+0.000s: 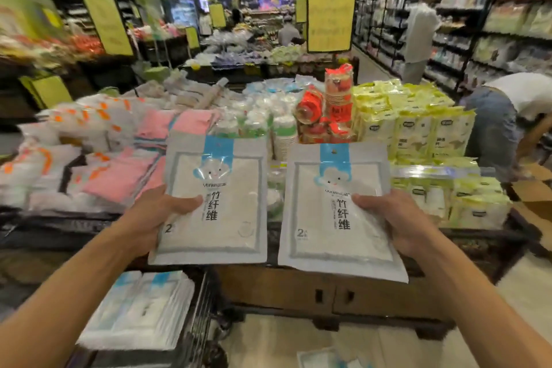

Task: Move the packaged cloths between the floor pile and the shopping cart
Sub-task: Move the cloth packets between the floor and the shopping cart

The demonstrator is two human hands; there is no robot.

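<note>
A display table [298,287] is spanning mid-frame, bearing pink cloths [119,179] at left, cups [263,119] at centre and yellow packs [418,128] at right, while a cart [197,308] at lower left is carrying packaged cloths [140,311].

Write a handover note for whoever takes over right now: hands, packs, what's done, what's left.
Left hand grips one packaged cloth; right hand grips a second pack. Both are held up in front of the display table.
Done: a stack of packs already lies in the shopping cart, lower left.
Left: more packs on the floor; both held packs still need placing.
</note>
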